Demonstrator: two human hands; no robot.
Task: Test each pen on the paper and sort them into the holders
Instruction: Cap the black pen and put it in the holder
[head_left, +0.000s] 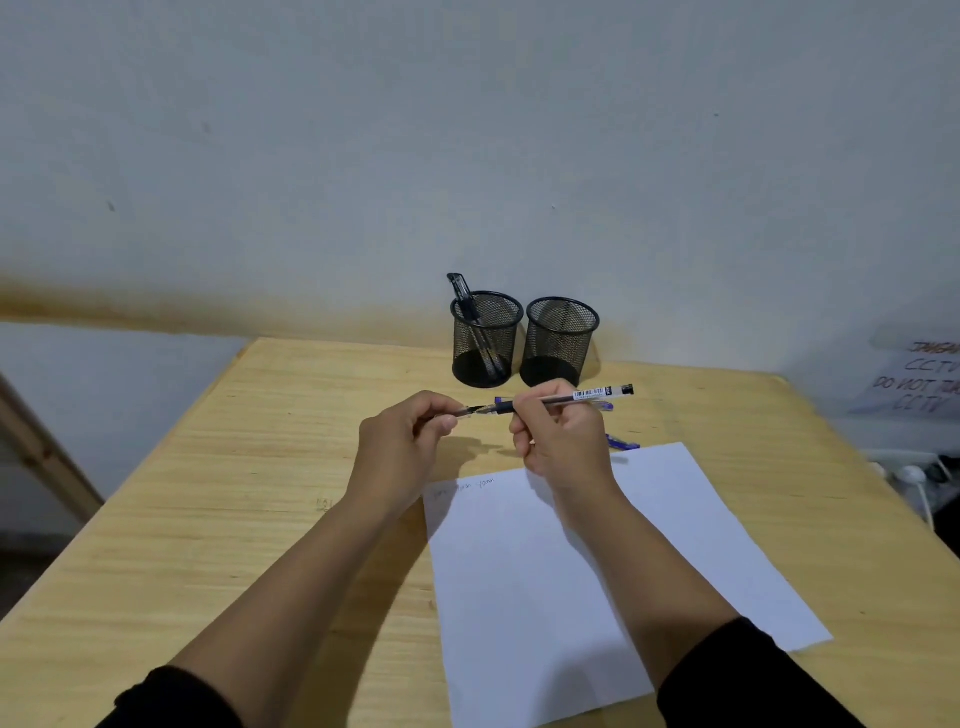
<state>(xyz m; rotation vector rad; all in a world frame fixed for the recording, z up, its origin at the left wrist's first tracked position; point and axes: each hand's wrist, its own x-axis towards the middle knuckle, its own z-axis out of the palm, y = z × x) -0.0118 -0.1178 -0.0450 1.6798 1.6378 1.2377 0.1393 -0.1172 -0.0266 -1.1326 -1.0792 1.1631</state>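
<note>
Head view: capped-end gel pen (566, 397) held level between both hands above the wooden table (260, 467).
Right hand (558, 436) grips the barrel; left hand (410, 431) pinches the cap (470, 411) at the tip. Below the grip: white paper (597, 545), faint scribbles. Behind: two black mesh holders, left holder (485, 338) with one pen, right holder (561, 340). Blue pens (623, 444) just right of the grip.

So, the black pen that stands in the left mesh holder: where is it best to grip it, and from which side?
Grip the black pen by its capped top end, which sticks out above the rim of the left holder. Probably come from above and slightly from the left, since it leans to the upper left against the rim. Its lower part lies inside the mesh wall, and the right holder stands close on the other side.
</note>
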